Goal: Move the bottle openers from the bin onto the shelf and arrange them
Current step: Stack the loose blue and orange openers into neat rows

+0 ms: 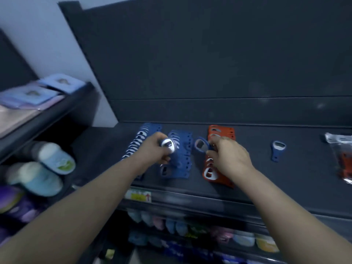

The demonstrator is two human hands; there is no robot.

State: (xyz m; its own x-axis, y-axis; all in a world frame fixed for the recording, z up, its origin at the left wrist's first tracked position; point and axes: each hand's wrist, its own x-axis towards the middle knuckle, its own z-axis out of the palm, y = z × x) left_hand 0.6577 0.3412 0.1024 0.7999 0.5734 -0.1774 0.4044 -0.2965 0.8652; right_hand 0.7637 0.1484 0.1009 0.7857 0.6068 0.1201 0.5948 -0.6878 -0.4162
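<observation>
Blue opener up off the shelf, metal head tipped towards the camera and its handle buried in the left hand, whose fingers are curled right round it. It hangs just over the right blue row, near that row's back half. The row itself runs front to back, each piece overlapping the next, so the held one needs its long axis turned across that line to match its neighbours. That, to my eye, is the relation the drop turns on.

Just to the right, the other blue opener is pinched by its handle in the fingertips of the right hand, head pointing left into the gap between the right blue row and the orange row. The right hand sits over the orange row, so the blue row is a short reach leftward for it. Still, the left hand is the nearer and looks set to place first.

Further left, the left blue row lies flat. Well off to the right a loose opener lies alone, head to the back, handle to the front. At the far right edge there is a plastic bag with orange pieces inside.

No bin in view — I can't tell how many are left to bring over.
</observation>
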